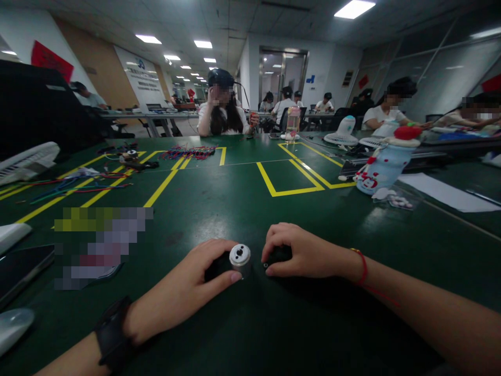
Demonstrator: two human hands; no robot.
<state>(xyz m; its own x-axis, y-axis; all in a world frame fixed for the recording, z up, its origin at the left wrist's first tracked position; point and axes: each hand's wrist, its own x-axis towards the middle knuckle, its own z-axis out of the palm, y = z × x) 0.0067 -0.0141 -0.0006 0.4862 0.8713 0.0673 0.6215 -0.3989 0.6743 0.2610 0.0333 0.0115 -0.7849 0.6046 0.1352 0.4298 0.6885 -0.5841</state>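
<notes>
my left hand (183, 292) pinches the small metal cylinder (240, 259) near centre on the green table (242, 198); my right hand (303, 256) closes over a black part (278, 256) beside it. mating step, i judge; alignment needed next.

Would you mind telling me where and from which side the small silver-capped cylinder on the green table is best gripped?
Probably around its round side wall, just behind the silver cap. The silver-capped cylinder seems to lie on its side on the green table, cap facing the camera, so its curved flanks are open from above. The left hand already wraps its left flank; the right hand covers a separate black part.
</notes>
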